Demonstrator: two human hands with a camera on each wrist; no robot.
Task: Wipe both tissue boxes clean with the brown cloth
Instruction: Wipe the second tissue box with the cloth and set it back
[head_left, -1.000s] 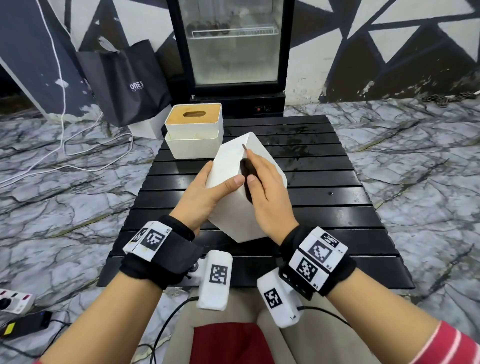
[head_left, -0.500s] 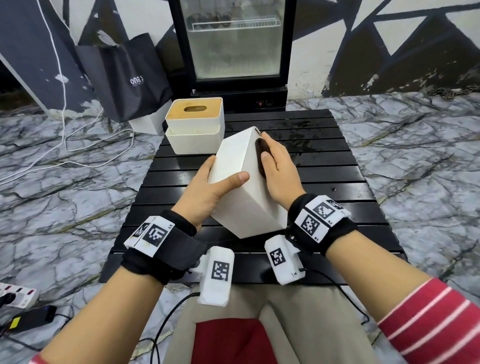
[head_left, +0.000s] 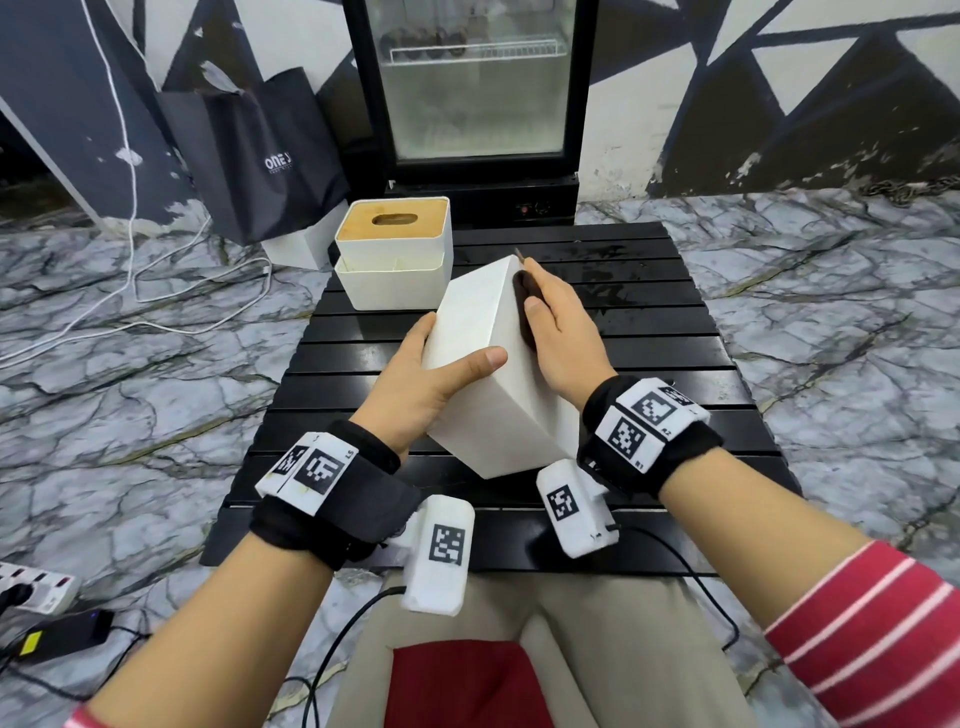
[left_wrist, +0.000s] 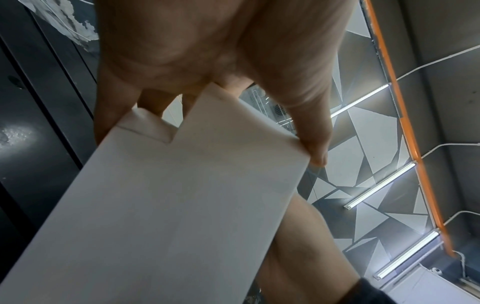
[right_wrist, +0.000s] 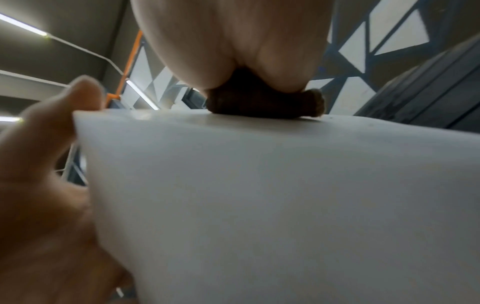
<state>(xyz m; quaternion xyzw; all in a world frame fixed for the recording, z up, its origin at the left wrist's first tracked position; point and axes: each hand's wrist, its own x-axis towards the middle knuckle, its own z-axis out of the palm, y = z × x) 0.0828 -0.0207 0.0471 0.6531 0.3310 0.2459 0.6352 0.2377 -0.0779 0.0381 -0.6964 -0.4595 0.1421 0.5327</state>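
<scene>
A plain white tissue box (head_left: 488, 415) is held tilted above the black slatted table (head_left: 675, 374). My left hand (head_left: 457, 366) grips its left side, thumb across the upper face; the left wrist view shows the fingers (left_wrist: 311, 133) curled over the box (left_wrist: 168, 205). My right hand (head_left: 556, 332) holds the wadded brown cloth (head_left: 527, 301) against the box's right face, near its far end. In the right wrist view the cloth (right_wrist: 259, 105) sits pressed under my palm on the box (right_wrist: 259, 185). A second tissue box (head_left: 395, 234), white with a wooden lid, stands at the table's far left.
The second box sits in a white open base (head_left: 389, 286). Behind the table stand a glass-door fridge (head_left: 472, 93) and a black bag (head_left: 260, 156). White cables (head_left: 156, 291) run over the marble floor at left, and a power strip (head_left: 31, 587) lies near my left arm.
My right hand has slid the cloth along the box's right face, away from me toward the far end. The left hand keeps its grip and the box lies somewhat flatter.
</scene>
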